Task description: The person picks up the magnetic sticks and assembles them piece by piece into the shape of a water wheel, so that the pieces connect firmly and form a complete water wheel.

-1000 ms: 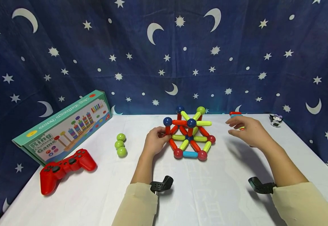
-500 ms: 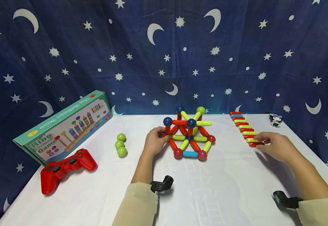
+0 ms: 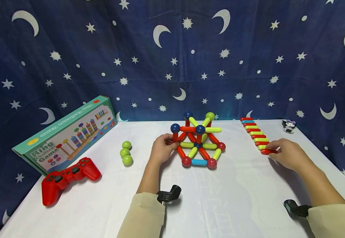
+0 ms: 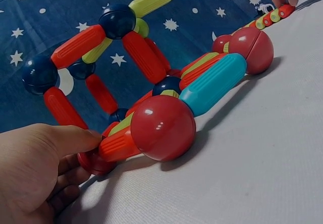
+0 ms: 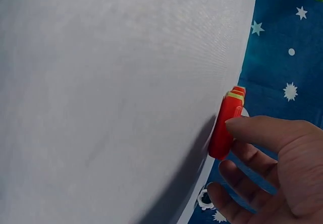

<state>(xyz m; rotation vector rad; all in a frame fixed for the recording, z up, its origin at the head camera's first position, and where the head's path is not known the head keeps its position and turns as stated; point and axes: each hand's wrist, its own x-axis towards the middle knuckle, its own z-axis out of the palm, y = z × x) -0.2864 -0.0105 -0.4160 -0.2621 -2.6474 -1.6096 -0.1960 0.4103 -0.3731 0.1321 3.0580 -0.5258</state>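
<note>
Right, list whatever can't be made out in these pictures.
Head view: the leftmost red ball of the model, covered by the left hand.
Head view: fine details of the small toy, too small to tell.
Left wrist view: most of the right hand, cut off by the top edge.
Right wrist view: the rods behind the nearest red rod, mostly hidden by it.

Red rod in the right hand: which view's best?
Right wrist: the red rod is largest there, mostly exposed, pinched by the right hand. Head: small, at the near end of the rod row, partly covered by the hand. Left wrist: tiny, upper right corner.
</note>
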